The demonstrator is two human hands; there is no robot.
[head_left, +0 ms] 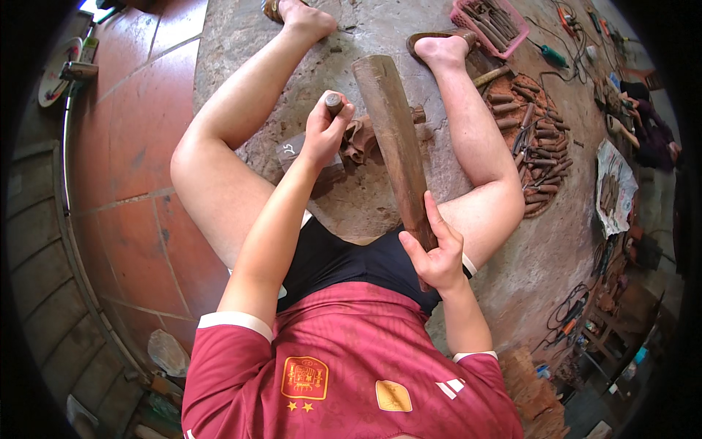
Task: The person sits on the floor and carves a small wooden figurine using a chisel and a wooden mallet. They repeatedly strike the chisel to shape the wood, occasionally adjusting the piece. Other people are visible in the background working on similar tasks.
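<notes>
My left hand (325, 134) is closed around a chisel (334, 102); the round end of its wooden handle points up, and its blade is hidden. Under and beside that hand lies a carved piece of brown wood (358, 140), next to a wooden block (311, 152) with a white mark on it. My right hand (436, 252) grips the narrow end of a long, heavy wooden mallet (393, 139). The mallet's broad end rises to the right of the chisel, apart from it, and covers part of the carved wood.
Beyond my right leg, a round heap of wooden-handled chisels (537, 150) lies beside a pink basket (491, 25) of more tools. Cables, a green-handled tool (552, 55) and a white sheet (616, 189) are farther right. Another person (651, 132) sits at the far right edge. Red tiles (135, 175) lie left.
</notes>
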